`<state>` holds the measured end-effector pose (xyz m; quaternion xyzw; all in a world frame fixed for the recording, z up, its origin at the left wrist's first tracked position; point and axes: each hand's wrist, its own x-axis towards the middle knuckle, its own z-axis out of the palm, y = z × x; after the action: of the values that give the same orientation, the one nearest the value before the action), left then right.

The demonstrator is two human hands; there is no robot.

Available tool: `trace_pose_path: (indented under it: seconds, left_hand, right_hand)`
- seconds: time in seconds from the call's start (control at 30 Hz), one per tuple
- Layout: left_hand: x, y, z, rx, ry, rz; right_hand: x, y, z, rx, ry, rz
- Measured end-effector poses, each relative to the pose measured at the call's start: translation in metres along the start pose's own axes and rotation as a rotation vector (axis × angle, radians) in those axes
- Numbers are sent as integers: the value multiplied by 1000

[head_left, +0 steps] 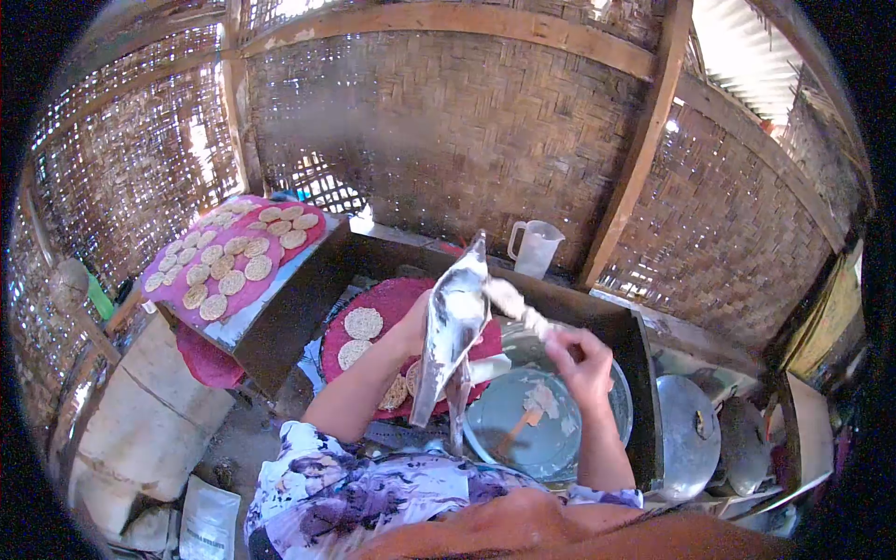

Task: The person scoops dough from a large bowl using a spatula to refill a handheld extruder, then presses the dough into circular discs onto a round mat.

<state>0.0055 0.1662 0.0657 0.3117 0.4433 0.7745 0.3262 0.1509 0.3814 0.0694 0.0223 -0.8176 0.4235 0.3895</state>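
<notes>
My left hand (413, 323) is closed round a grey, floppy bag (459, 303) that looks like plastic, its mouth facing up and white batter smeared inside; my fingers are partly hidden behind it. In my right hand (586, 369) is a stick-like tool (518, 308), likely a spatula, thickly coated in white batter, with its coated end at the bag's right edge. Below lies a wide basin (474, 425) with batter residue and a wooden spatula (518, 431) in it. On a red cloth (401, 297) left of the basin lie several round speckled discs (363, 323).
Several more discs cover a pink cloth (263, 271) on the raised board at left. A clear plastic jug (538, 250) stands behind the basin. Lidded metal pots (684, 439) are at right. A wooden post (644, 140) and woven walls (467, 112) enclose the space.
</notes>
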Motion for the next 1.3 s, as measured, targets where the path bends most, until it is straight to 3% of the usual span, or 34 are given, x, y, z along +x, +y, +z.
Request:
trace_pose_path:
  seconds: [0.07,0.13,0.17,0.23,0.27,0.3,0.4,0.43,0.53,0.67,0.77,0.83,0.9,0.93,1.0,1.07,1.13,1.17,1.3]
  left_hand:
    - [1,-8,4,386,-18,252]
    - [-5,2,10,613,-9,348]
    - [-8,6,10,728,2,399]
    - [-5,1,-8,649,26,283]
    - [-2,-2,-15,700,53,405]
    - [0,-4,-19,511,26,353]
    - [-15,22,8,-184,115,-116]
    - [-11,14,3,-86,160,-112]
    - [-8,9,-11,-71,27,-143]
    - [1,-12,-41,96,-111,9]
    - [4,-13,-60,-75,-119,20]
    - [2,-6,-50,-131,-92,138]
    - [-6,-3,-24,88,-104,403]
    - [-6,9,-17,-181,-195,301]
    - [-2,13,-32,-261,-246,238]
    - [-3,10,-40,-205,-356,462]
    - [-15,11,-28,-347,-253,542]
    - [-13,11,-29,-453,-359,566]
    - [-15,-8,-18,-748,-399,659]
  right_hand:
    - [5,7,-1,-102,30,-15]
    - [3,7,3,-44,37,-18]
    - [-2,-6,-5,-111,-63,-43]
    - [-9,-13,-9,-6,-163,-13]
    - [-14,-13,-9,47,-215,3]
    - [-16,7,-8,163,-240,-22]
    - [-6,17,-4,322,-43,114]
    - [-2,25,-1,291,-60,183]
    - [1,41,21,512,-9,174]
    - [-5,47,37,518,-94,118]
    - [-7,44,34,537,-209,104]
    - [-6,43,29,632,-223,132]
    - [-1,38,23,672,-161,133]
    - [0,37,20,673,-132,139]
    - [0,40,15,705,-122,218]
    - [-1,41,8,621,-93,341]
    - [-4,43,0,625,-127,434]
    - [-9,42,1,588,-135,426]
    - [-21,30,15,451,-439,285]
